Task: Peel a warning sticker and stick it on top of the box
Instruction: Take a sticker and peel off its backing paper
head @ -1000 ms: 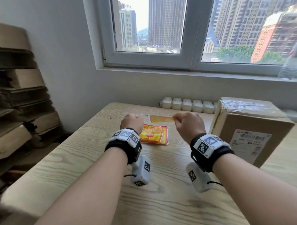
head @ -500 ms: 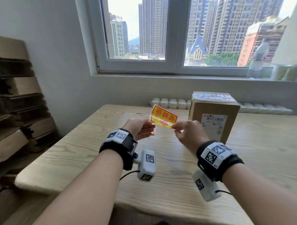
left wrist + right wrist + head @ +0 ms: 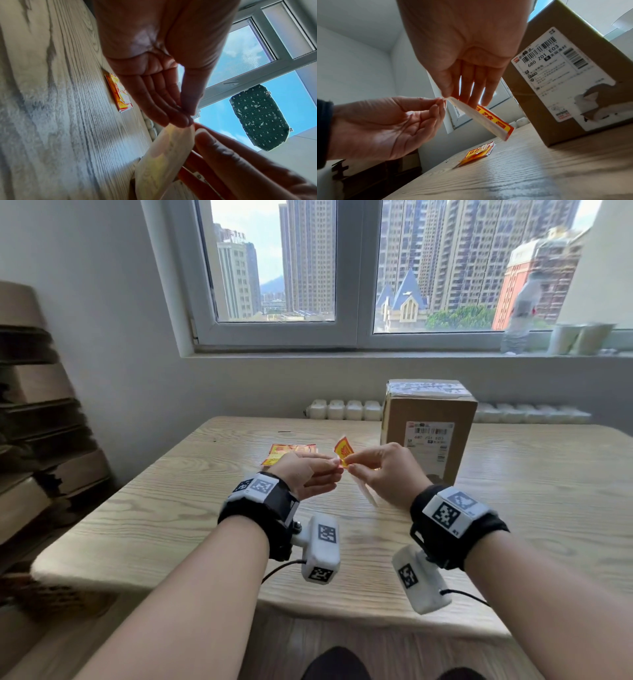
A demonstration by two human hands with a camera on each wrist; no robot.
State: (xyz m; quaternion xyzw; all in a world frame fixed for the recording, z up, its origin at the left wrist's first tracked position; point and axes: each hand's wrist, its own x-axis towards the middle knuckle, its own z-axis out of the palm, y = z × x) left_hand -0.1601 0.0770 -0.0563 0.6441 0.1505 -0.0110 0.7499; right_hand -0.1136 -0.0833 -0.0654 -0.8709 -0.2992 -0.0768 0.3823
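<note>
1. Head view: both hands are up over the table, left hand and right hand each pinching a corner of the warning sticker, so I'd say peeling has just begun.
2. Next, strip the backing, then reach to the box top.
3. The box label reads "680 Z01 E03".

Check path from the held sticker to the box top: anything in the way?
Nothing visible. The sticker is pinched between the left hand and right hand, above the table. The box stands just behind; what shows of its top is taped and bare.
</note>
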